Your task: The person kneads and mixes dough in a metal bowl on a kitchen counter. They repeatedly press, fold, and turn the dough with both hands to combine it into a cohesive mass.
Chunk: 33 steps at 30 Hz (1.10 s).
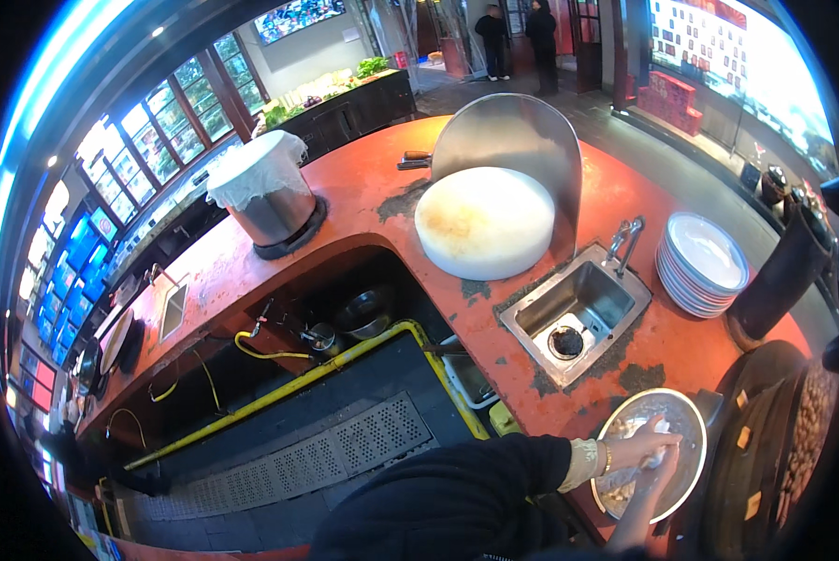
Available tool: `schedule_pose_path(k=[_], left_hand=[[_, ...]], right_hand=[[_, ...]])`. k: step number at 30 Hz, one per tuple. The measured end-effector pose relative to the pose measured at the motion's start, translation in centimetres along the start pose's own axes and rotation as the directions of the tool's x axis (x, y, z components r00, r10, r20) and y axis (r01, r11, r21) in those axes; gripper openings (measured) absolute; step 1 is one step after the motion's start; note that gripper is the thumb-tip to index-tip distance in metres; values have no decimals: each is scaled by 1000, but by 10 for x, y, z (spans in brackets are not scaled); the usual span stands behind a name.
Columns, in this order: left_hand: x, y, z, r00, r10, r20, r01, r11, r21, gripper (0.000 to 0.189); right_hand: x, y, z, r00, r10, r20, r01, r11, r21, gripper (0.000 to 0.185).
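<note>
A round metal basin (693, 428) with a pale rim rests at the counter's lower right, holding whitish pieces and what looks like cloudy liquid. Over it, my left hand (637, 449) reaches in from the left, a gold-coloured bracelet at its wrist. My right hand (656, 477) comes up from below and meets it. Between the two hands is a whitish, wet-looking lump (654, 459), partly covered by the fingers; its kind is unclear. Both hands press around this lump.
A steel sink (581, 315) with a tap (628, 242) lies beyond the basin. Stacked plates (703, 263) stand to its right. A thick round chopping block (485, 223) sits before an upright metal sheet (525, 133). A covered steel pot (272, 210) is farther left. Two people stand in the background.
</note>
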<state>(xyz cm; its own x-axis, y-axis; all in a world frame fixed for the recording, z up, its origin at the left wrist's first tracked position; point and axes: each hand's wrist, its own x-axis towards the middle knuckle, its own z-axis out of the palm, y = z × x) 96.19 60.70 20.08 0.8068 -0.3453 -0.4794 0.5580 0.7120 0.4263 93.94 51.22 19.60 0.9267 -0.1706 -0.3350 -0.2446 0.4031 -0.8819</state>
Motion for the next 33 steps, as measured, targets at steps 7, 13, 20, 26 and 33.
schedule_pose_path(k=[7, 13, 20, 26, 33], left_hand=[[-25, 7, 14, 991, 84, -101, -82, 996, 15, 45], [-47, -1, 25, 952, 229, -201, -213, 972, 97, 43], [-53, -24, 11, 828, 559, -39, -560, 822, -105, 47], [-17, -1, -11, 992, 90, 87, -79, 989, -122, 55], [-9, 1, -23, 942, -29, 334, 151, 927, -344, 28]], right_hand=[[4, 8, 9, 882, -467, 57, 357, 584, -729, 51], [-7, -11, 28, 880, -471, 60, 407, 683, -606, 37], [2, -4, 14, 928, -371, -27, 277, 738, -615, 31], [14, 5, -3, 857, -468, 218, 516, 770, -375, 38], [-6, -43, -8, 985, -134, 108, 126, 989, 78, 31]])
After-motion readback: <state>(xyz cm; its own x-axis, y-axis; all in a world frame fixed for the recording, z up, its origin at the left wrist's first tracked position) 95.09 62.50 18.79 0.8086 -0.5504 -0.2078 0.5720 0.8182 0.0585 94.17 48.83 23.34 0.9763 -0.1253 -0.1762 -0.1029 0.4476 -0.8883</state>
